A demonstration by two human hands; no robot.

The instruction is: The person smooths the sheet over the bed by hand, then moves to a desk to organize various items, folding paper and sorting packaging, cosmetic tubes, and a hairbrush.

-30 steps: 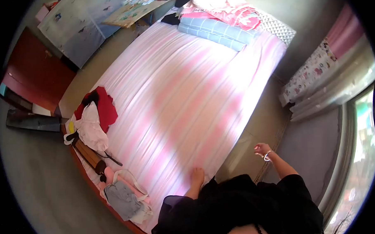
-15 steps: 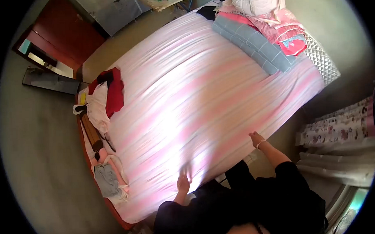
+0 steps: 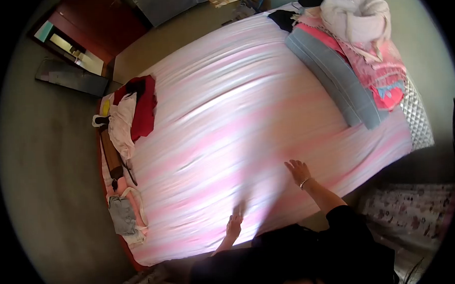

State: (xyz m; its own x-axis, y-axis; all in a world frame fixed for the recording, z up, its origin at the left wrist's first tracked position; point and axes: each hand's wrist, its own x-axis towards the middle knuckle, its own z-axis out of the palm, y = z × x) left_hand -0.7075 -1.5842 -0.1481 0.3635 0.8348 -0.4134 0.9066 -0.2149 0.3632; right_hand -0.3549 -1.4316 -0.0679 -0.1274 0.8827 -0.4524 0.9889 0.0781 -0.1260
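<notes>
A striped pink and white bedsheet [image 3: 213, 157] covers the bed, with long wrinkles running across it. My left hand [image 3: 234, 225] is low over the near edge of the sheet, fingers pointing forward, holding nothing that shows. Further right, my right hand [image 3: 299, 173], with a bracelet at the wrist, reaches over the sheet with its fingers apart and empty. Whether either palm touches the cloth, I cannot tell. A grey checked folded quilt [image 3: 335, 78] lies along the right end of the bed.
Folded pink bedding [image 3: 375, 69] and a white rolled cover [image 3: 356, 20] are piled at the right end. Red clothing [image 3: 145, 112], a pale garment [image 3: 121, 125] and a grey bag [image 3: 122, 216] lie along the left edge. A patterned curtain [image 3: 405, 211] hangs at right.
My right hand has moved from the bed's edge forward and left over the sheet, its fingers spreading. My left hand has shifted slightly right. The view has turned a little.
</notes>
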